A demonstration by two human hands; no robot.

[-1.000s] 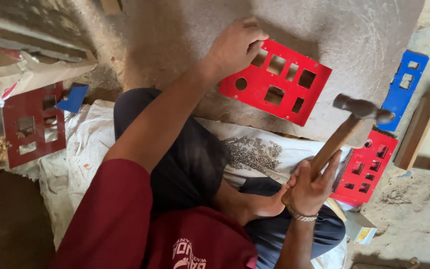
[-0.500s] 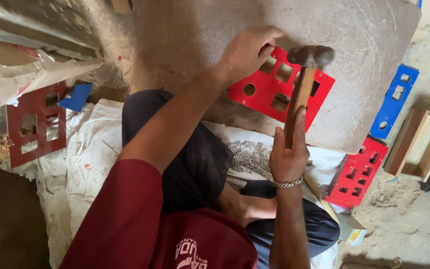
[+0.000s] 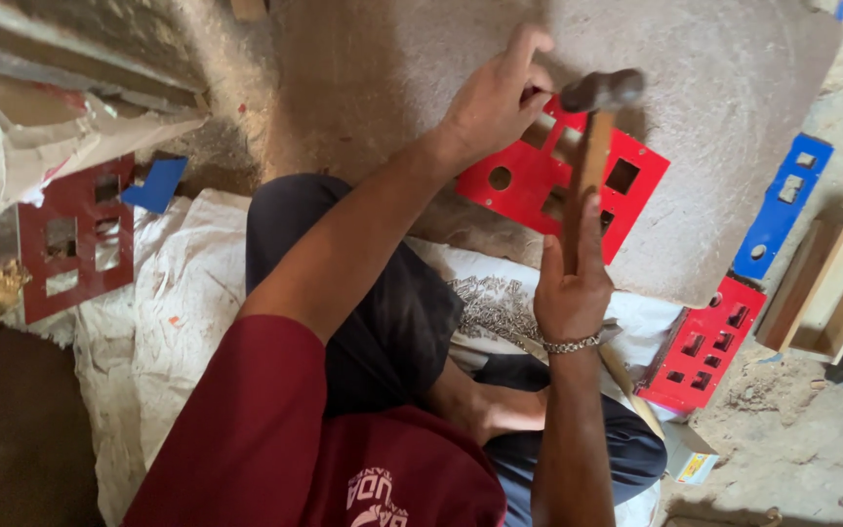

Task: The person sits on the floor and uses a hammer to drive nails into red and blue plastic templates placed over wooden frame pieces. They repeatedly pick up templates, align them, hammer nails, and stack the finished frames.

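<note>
Two hands at work on one item: a red metal plate with rectangular and round cut-outs (image 3: 539,181), lying flat on a large grey stone slab (image 3: 724,146). Left hand (image 3: 495,98), grip curled, fingertips pinching something too small to identify at the plate's upper edge. Right hand (image 3: 570,288), grip wrapped tight round the wooden handle of a steel-headed hammer (image 3: 589,146); handle's long axis runs up and away from the person, head poised just beside the left fingers, directly above the plate. Nearby: dark red cut-out plate (image 3: 75,239) on white cloth (image 3: 148,332), blue cut-out strip (image 3: 782,205), second red plate (image 3: 702,346), open wooden box (image 3: 831,288).
</note>
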